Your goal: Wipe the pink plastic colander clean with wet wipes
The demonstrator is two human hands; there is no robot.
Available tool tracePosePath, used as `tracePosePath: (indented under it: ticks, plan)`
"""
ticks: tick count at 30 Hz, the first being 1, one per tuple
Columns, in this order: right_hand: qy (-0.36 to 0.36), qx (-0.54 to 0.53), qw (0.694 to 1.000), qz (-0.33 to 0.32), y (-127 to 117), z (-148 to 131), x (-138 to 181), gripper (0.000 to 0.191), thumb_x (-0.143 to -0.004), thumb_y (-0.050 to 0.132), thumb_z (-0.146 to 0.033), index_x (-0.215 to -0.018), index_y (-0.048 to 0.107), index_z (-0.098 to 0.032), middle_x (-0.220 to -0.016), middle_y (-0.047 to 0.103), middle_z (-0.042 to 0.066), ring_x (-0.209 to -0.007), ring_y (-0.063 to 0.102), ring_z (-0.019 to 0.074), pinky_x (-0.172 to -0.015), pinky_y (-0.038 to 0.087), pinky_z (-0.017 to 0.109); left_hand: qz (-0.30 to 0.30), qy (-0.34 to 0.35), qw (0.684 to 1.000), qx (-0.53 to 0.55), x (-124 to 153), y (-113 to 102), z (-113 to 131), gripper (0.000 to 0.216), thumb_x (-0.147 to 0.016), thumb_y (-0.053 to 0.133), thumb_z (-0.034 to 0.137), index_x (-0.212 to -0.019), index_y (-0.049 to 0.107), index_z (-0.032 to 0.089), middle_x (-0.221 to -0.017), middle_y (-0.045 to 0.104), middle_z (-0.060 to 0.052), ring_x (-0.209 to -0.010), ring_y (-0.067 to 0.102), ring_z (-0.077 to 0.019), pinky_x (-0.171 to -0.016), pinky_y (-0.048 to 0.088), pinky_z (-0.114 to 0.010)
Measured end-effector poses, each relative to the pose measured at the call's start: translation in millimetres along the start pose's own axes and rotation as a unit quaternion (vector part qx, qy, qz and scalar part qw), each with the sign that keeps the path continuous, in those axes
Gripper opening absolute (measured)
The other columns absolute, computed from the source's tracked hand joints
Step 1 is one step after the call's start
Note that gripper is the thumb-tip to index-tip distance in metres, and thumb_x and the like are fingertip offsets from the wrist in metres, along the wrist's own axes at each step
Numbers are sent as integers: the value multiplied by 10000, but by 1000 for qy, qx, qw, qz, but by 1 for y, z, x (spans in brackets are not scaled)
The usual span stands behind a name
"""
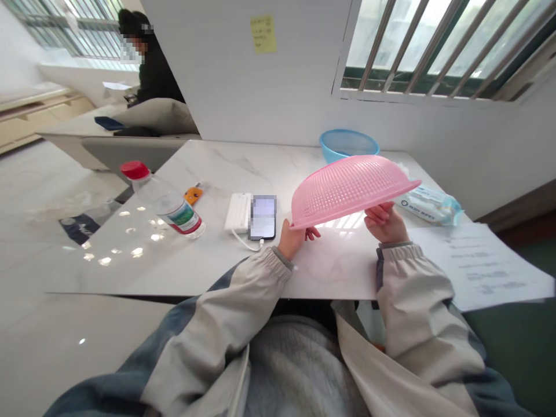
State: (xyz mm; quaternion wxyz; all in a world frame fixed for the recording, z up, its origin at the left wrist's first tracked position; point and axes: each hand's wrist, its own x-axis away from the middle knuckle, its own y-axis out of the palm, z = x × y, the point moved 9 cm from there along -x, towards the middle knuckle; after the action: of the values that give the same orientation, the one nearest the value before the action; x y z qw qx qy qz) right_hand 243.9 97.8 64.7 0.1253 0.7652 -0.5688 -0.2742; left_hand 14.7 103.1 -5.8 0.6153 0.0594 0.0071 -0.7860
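Observation:
A pink plastic colander (351, 188) is held upside down and tilted above the white marbled table, its right side higher than its left. My left hand (296, 237) grips the rim at the lower left, with some fingers curled beneath. On the right, my right hand (386, 223) is closed at the underside of the rim, and the colander hides part of its fingers. Behind the colander stands a blue basket (350, 143), partly covered by it. A phone (263, 217) with a cable lies just left of my left hand.
Beside the phone is a white power bank (238, 213). A red-capped bottle (167, 202) and an orange item (193, 194) are farther left. Wipes (430, 204) and paper sheets (478, 260) lie right. A wall with a yellow note (263, 35) rises behind; another person (156, 63) sits beyond.

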Motion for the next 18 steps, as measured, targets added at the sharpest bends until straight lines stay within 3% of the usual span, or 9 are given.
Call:
tracePosePath:
  ticks: [3,6,12,15,18]
  plan:
    - [35,11,995,89,-29,15,-2,592,-587,1017,-567,-722,541,-243,-546,367,-139,-430,296,34,-459,495,110,23,-16,999,24,-2,-4,-7,584,-968,566,625,-676,693,136,-679,763,-111,-506,605,-111,-493,436,-229]
    - [19,11,989,149,-45,19,-3,569,-575,1034,-529,-794,597,-236,-623,499,-129,-473,433,17,-552,571,117,31,-14,999,23,-3,-6,-8,674,-981,527,694,-638,681,135,-680,762,-128,-508,608,-113,-500,443,-239]
    - [-64,42,959,273,-77,18,1,491,-627,1013,-510,-807,657,-225,-732,670,-88,-513,540,13,-648,642,162,25,8,999,20,0,-3,1,489,-974,535,484,-665,692,139,-656,748,-93,-509,597,-104,-493,425,-222]
    - [-65,117,950,283,-78,19,3,480,-587,1022,-481,-838,709,-218,-757,716,-53,-572,621,52,-687,676,232,35,23,999,0,3,-5,9,405,-942,511,370,-665,696,140,-648,739,-80,-525,604,-107,-503,430,-219]
    - [-32,202,946,250,-65,17,-1,457,-611,1011,-431,-912,738,-220,-839,754,-18,-699,713,120,-707,690,294,47,42,997,-42,6,-8,16,353,-926,500,307,-684,704,148,-646,730,-65,-543,610,-120,-543,460,-235]
